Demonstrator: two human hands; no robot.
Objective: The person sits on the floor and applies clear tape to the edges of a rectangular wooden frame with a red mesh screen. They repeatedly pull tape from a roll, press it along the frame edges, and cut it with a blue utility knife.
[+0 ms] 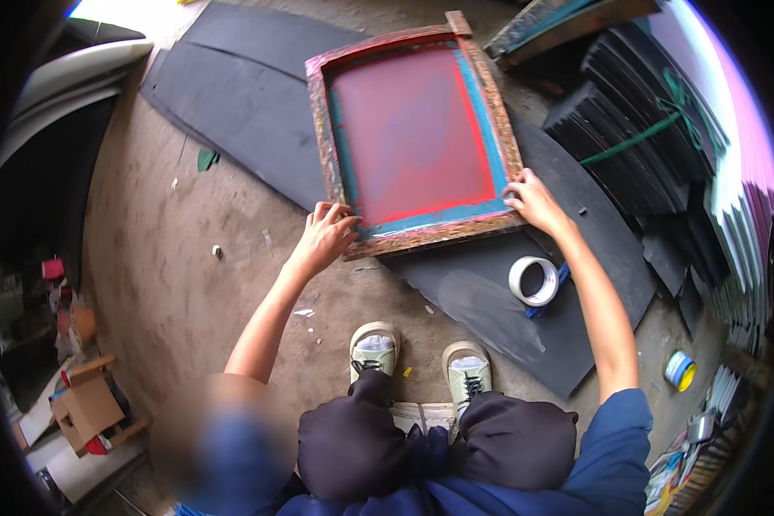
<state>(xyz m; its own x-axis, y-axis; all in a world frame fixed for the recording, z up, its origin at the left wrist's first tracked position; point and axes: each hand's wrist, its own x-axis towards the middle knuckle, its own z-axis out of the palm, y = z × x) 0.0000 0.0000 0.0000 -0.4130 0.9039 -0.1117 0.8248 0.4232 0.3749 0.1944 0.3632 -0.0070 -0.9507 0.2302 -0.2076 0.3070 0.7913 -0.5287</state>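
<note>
Both hands, left hand [325,236] and right hand [535,199], have fingers gripping the near corners of the printing screen [413,138]; an uneven pull could skew it off the black sheet [490,292].

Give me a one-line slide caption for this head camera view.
Seated person's left hand and right hand grip the near corners of a wooden printing frame lying on black sheets, tape roll nearby.
</note>
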